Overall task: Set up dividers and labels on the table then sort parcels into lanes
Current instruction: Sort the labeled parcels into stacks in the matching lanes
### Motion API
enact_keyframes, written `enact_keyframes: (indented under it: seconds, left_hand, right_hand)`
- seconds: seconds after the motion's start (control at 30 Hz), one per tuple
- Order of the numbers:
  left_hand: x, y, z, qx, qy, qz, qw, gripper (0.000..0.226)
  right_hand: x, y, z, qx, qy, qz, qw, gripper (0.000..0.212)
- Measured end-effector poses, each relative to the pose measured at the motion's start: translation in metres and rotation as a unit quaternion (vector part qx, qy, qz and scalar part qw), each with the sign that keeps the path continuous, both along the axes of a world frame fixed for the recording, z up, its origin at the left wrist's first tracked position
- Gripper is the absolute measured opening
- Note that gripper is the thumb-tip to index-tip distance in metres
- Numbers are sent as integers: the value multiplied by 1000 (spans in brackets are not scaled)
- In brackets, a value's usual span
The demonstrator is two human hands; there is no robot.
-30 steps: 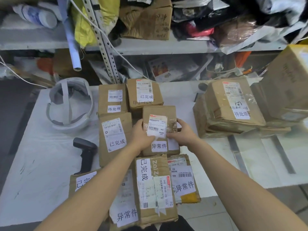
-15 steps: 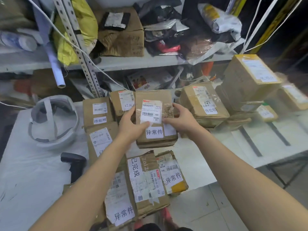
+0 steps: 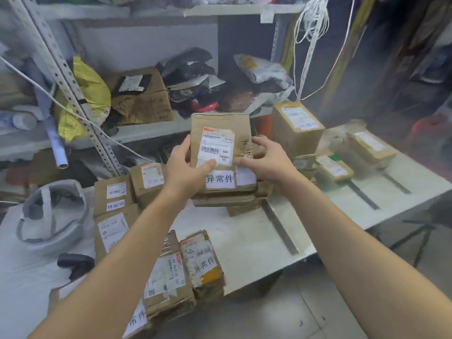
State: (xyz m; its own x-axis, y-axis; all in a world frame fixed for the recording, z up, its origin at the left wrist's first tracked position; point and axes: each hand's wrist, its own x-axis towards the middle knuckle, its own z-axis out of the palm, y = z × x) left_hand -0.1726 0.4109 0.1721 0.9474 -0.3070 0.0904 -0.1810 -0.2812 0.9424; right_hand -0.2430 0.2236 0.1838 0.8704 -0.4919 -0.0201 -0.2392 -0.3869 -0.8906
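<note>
Both arms reach forward — left hand (image 3: 183, 167) and right hand (image 3: 265, 162) grip the parcel (image 3: 221, 152) by its sides, fingers curled round it, lifted above the bench (image 3: 244, 231).

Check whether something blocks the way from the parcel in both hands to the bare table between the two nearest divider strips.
Nothing visible does. The parcel is held up by the left hand and right hand. The bare stretch past the first divider strip lies free; other parcels occupy only its far end.
</note>
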Motion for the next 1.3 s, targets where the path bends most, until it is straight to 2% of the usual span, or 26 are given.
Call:
enact_keyframes:
  seconds: [0.1, 0.27, 0.43, 0.67, 0.77, 0.9, 1.0, 1.1, 1.3]
  left_hand:
    - [-33, -45, 16, 0, -18, -22, 1000, 75]
    - [-96, -128, 39, -24, -16, -40, 999, 64]
    - [-148, -214, 51, -67, 0, -76, 995, 58]
    - [-182, -331, 37, -71, 47, -129, 988, 81]
    - [-184, -383, 23, -72, 78, -145, 984, 83]
    - [-171, -455, 8, -52, 88, -172, 980, 58]
    - [-155, -513, -3, -50, 92, -194, 976, 56]
    - [-137, -565, -15, -65, 129, -181, 973, 58]
    - [-109, -651, -27, -81, 151, -138, 976, 74]
  right_hand:
    - [-44, -41, 14, -16, -16, -8, 1000, 79]
    - [-118, -121, 38, -18, -42, -17, 999, 57]
    - [-178, -201, 45, 5, -51, -55, 997, 80]
    - [-222, -302, 19, 5, -48, -126, 991, 93]
    - [-228, -345, 1, 7, -33, -140, 990, 82]
    - [-223, -413, -15, 28, -19, -140, 990, 61]
    - [-212, -468, -18, 43, -17, -135, 990, 42]
    - [-192, -523, -22, 29, 5, -140, 990, 49]
    - [-148, -619, -26, 22, 35, -119, 992, 55]
